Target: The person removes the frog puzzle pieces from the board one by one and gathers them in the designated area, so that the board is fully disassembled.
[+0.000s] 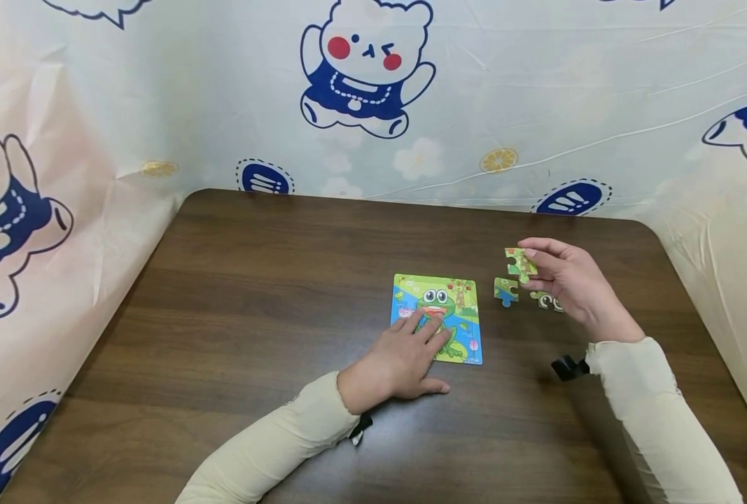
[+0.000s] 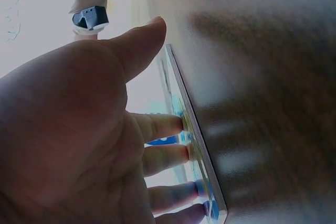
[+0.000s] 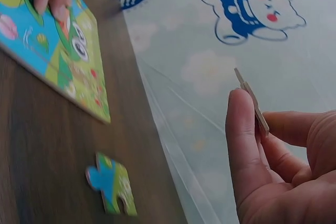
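The left hand (image 1: 405, 357) is lying flat with straight fingers pressing the frog puzzle board (image 1: 458, 294) at mid-counter. The right hand (image 1: 568, 276) is pinching one puzzle piece (image 1: 519, 264) (lifted off the surface). Two loose pieces (image 1: 505, 290) are lying beneath it, near the counter (image 1: 253, 294) edge on the right.

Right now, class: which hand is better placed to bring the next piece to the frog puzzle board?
The right hand: it already pinches a puzzle piece above the table. The left hand lies flat on the frog puzzle board, steadying it.
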Motion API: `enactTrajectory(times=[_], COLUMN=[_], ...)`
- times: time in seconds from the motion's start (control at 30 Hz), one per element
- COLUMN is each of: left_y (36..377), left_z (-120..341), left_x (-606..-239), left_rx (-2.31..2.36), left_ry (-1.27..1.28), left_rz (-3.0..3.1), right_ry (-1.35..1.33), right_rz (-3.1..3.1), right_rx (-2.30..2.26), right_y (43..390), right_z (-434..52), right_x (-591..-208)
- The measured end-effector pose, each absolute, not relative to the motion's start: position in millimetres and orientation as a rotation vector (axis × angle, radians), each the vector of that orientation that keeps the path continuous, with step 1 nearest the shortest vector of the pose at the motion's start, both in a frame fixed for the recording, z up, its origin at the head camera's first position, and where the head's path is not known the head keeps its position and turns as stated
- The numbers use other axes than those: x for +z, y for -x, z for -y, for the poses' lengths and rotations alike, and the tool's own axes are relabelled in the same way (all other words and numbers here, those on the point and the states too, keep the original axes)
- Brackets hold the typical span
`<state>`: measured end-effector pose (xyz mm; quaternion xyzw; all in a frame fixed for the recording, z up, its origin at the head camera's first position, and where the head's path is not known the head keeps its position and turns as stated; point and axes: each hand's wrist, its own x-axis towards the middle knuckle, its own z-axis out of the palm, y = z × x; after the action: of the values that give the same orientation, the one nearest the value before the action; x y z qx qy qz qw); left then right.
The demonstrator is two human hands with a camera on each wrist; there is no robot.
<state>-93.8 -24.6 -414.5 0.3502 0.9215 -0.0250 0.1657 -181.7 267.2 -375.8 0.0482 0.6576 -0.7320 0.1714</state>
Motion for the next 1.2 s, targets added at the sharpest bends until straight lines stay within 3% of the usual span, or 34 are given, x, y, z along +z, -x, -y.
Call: enactTrajectory(times=[0.53, 1.2], left_y=[93, 92], left_z=[24, 23], left_x=[-415, -416], left_rx=[-0.081, -0.100], left_ry=[-0.999, -0.989], left_rz=[-2.627, -2.626], right_ry=[-0.165, -0.177], right_rz=[-1.752, -1.630], right_rx=[-2.314, -2.438], right_y=[165, 157], right_z=[-336, -377], right_x=[-372, -372])
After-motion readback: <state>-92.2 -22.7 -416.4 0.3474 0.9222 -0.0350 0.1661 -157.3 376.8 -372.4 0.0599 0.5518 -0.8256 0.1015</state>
